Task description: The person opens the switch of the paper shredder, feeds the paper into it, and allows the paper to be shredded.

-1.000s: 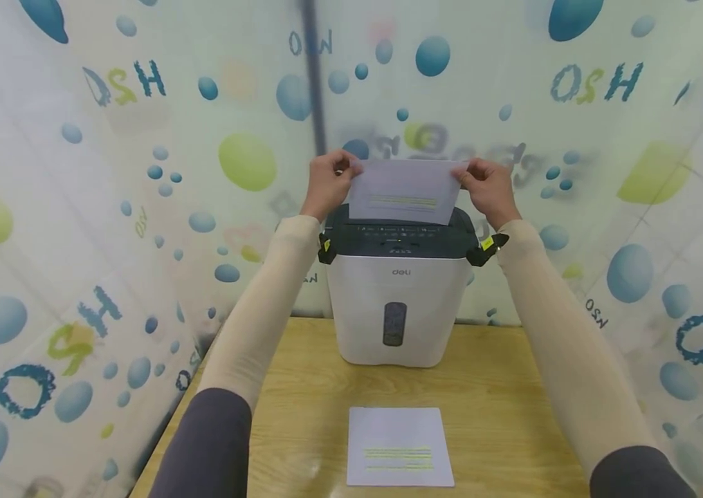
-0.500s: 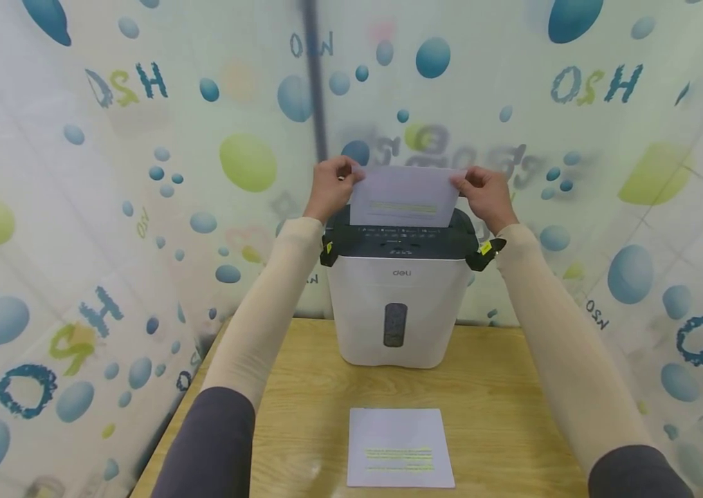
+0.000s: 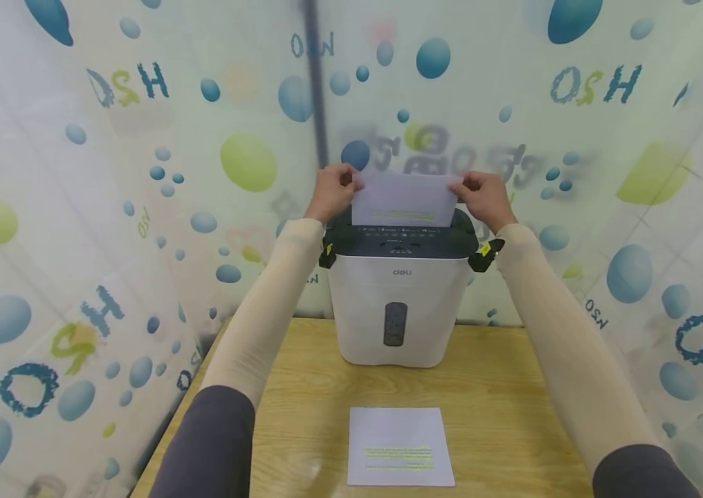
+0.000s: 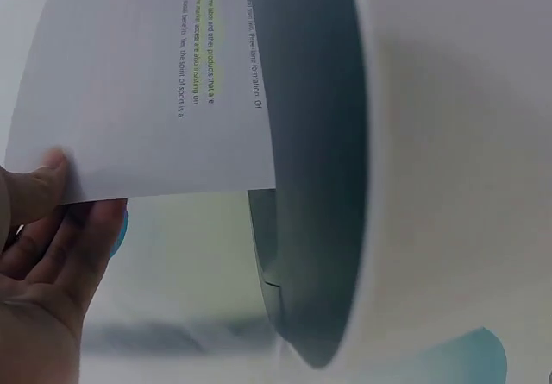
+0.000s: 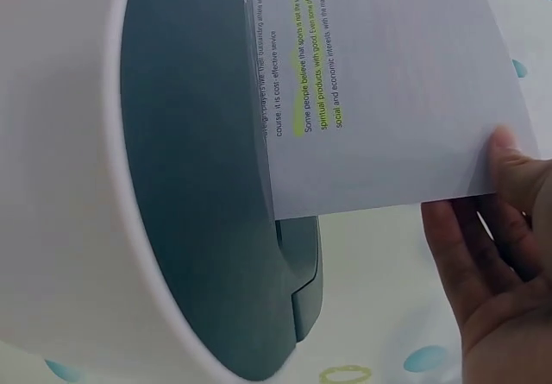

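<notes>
A sheet of paper (image 3: 404,197) with yellow-highlighted printed lines stands upright in the slot on top of a white paper shredder (image 3: 360,304) with a dark lid. My left hand (image 3: 331,191) pinches the sheet near its upper left corner between thumb and fingers. At the upper right corner my right hand (image 3: 487,197) pinches it the same way. In the left wrist view the thumb of the left hand (image 4: 52,254) lies over the edge of the paper (image 4: 138,99). The right wrist view shows the right hand (image 5: 500,254) on the opposite edge. The sheet's lower end is hidden inside the slot.
Another white sheet (image 3: 400,429) with highlighted lines lies flat on the wooden table (image 3: 302,394) in front of the shredder. Behind and on both sides hangs a patterned curtain (image 3: 165,277) with blue and green dots.
The sheet has sunk lower into the shredder's slot, so less of it shows. Both hands have moved down with it, keeping hold of its corners. The sheet on the table has stayed put.
</notes>
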The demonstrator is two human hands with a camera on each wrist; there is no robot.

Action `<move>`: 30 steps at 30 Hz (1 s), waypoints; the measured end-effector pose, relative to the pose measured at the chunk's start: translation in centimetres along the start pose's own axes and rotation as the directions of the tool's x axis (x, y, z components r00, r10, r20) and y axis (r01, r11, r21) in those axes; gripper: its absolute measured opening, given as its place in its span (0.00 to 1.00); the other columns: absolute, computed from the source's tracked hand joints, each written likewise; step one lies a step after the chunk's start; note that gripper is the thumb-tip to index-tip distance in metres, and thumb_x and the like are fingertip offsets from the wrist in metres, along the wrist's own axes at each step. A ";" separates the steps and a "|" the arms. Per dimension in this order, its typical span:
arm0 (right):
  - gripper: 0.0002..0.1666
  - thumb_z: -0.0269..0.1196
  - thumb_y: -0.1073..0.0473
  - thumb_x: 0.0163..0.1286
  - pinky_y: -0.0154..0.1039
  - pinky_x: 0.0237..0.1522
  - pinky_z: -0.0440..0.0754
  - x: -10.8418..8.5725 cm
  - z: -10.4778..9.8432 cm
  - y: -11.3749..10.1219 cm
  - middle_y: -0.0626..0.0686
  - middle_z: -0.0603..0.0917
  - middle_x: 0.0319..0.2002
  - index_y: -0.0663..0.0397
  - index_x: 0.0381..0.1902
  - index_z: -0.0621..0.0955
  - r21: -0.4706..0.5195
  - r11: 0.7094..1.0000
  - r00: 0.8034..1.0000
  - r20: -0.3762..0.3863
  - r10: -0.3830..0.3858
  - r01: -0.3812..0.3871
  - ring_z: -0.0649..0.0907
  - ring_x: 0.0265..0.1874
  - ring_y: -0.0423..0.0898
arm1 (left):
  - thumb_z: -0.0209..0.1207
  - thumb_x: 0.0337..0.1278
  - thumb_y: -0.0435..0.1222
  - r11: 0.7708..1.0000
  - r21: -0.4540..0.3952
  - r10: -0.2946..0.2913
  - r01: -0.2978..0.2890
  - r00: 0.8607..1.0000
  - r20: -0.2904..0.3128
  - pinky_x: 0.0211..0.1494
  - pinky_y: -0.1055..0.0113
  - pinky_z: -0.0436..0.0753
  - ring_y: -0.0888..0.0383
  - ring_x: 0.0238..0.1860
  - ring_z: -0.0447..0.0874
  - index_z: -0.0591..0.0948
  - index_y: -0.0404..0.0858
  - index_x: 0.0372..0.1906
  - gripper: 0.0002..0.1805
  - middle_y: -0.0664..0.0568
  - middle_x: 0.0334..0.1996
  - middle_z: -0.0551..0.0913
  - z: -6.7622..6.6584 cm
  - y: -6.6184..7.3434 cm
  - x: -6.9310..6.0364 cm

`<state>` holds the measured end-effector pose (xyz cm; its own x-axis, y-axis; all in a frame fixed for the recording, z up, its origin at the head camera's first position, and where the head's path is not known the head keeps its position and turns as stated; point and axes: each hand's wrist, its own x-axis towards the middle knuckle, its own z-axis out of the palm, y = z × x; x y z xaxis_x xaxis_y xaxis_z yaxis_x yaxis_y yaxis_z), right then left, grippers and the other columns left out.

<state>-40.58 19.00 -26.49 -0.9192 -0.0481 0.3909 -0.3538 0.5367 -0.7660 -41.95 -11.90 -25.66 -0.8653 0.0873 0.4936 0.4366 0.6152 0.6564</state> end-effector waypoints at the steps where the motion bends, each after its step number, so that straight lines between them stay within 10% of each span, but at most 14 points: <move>1: 0.20 0.62 0.51 0.77 0.52 0.60 0.83 0.0 0.0 0.0 0.67 0.86 0.54 0.64 0.52 0.84 -0.010 1.000 1.000 0.007 0.006 -0.006 0.88 0.52 0.58 | 0.60 0.72 0.33 1.000 0.010 -0.001 0.001 1.000 0.007 0.47 0.59 0.84 0.50 0.44 0.86 0.86 0.36 0.48 0.08 0.44 0.42 0.87 0.0 0.0 0.0; 30: 0.22 0.60 0.48 0.78 0.52 0.50 0.79 -0.6 0.2 0.8 0.66 0.87 0.50 0.61 0.53 0.85 -0.252 0.968 0.993 0.117 0.026 0.004 0.83 0.46 0.57 | 0.61 0.71 0.34 0.990 0.135 -0.061 0.040 0.986 0.156 0.49 0.54 0.81 0.49 0.42 0.78 0.85 0.35 0.49 0.09 0.42 0.42 0.83 0.3 -1.3 -0.9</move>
<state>-40.29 19.27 -27.43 -0.9420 -0.1324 0.3083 -0.3028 0.7314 -0.6110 -41.77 -12.52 -27.16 -0.9181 0.1710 0.3575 0.3646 0.7183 0.5925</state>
